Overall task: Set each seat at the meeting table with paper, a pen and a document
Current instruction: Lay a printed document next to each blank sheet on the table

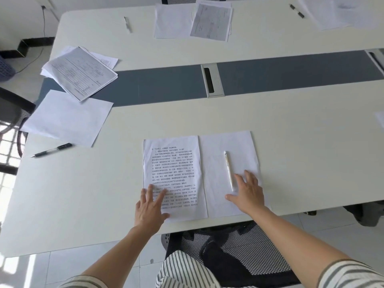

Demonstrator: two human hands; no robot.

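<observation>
At the near edge of the white table [291, 125] a printed document [173, 165] lies beside a blank sheet [241, 154]. A white pen [229, 170] lies lengthwise on the blank sheet. My left hand [148, 208] rests flat with spread fingers on the document's lower left corner. My right hand [248, 192] lies flat on the blank sheet's lower part, just right of the pen's near end.
At the left end lie a blank sheet [68, 118], a black pen [52, 150] and a stack of printed forms [83, 71]. The far side holds a pen [127, 24], papers [209, 21], another pen [297, 11]. A cable box [212, 80] sits mid-table. A mesh chair [239, 246] stands below me.
</observation>
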